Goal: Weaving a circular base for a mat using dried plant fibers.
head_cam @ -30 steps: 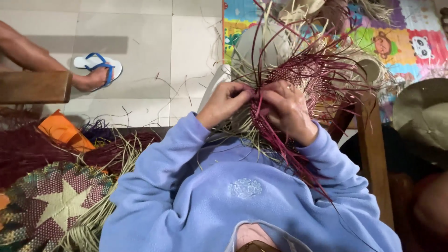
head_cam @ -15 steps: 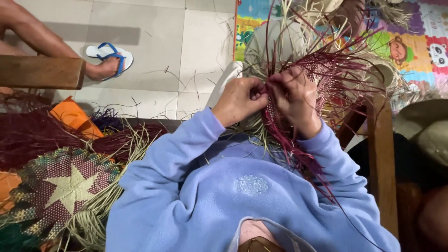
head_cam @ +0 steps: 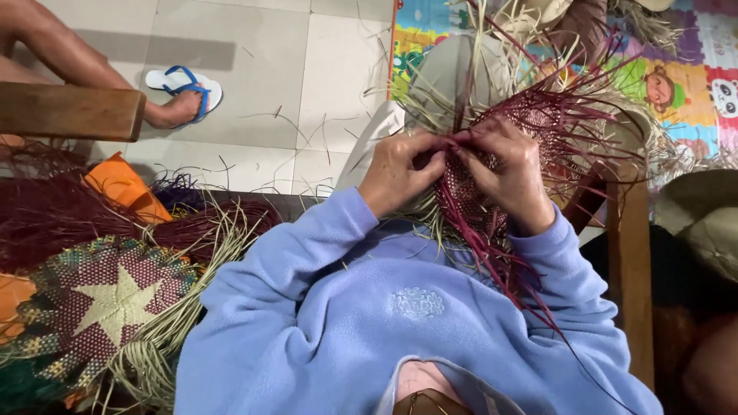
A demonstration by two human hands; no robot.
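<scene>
Both hands are up in front of the chest, left hand (head_cam: 400, 173) and right hand (head_cam: 507, 177), fingers pinched tight on strands of the half-woven maroon straw piece (head_cam: 492, 192). A finished star-pattern mat (head_cam: 100, 307) sits off to the left, and someone's foot in a blue flip-flop (head_cam: 181, 88) rests on the tile floor.

The tiled floor (head_cam: 254, 69) fills the view from ten to twelve o'clock, pale and strewn with loose straw bits. On it at ten o'clock a foot in a blue-strapped sandal (head_cam: 184, 86) stands. A bright play mat (head_cam: 692, 77) covers the floor at one to two o'clock. At eight o'clock a woven star mat (head_cam: 100, 307) lies, its support hidden, with maroon straw bundles (head_cam: 54, 207) and orange cloth (head_cam: 123, 188) just above it.
</scene>
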